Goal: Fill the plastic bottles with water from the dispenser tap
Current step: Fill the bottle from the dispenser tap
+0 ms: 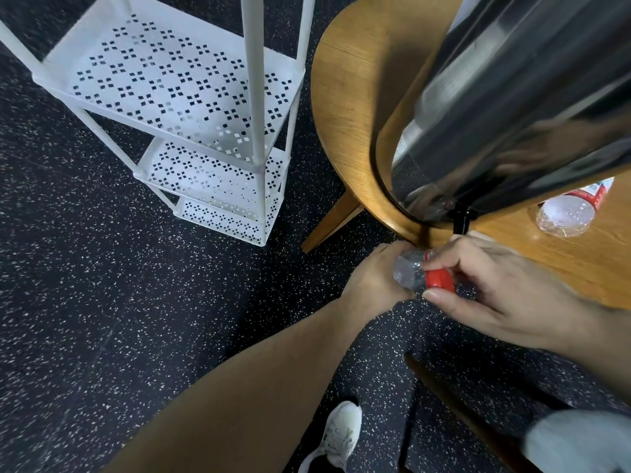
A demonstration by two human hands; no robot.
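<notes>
The dispenser (519, 107) stands on the tabletop (345, 107), with its tap (461, 220) at the near edge. Just below the tap, off the edge, my left hand (372, 278) and right hand (495, 285) hold a bottle (409, 271). Another bottle (570, 213) lies on the tabletop, right of the tap. A shelf rack (191, 124) stands on the floor (85, 302) to the left. My shoe (341, 435) is below my hands.

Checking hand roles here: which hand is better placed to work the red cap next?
Right. Its fingers already pinch the red cap, while the left hand grips the bottle body below the tap.
</notes>
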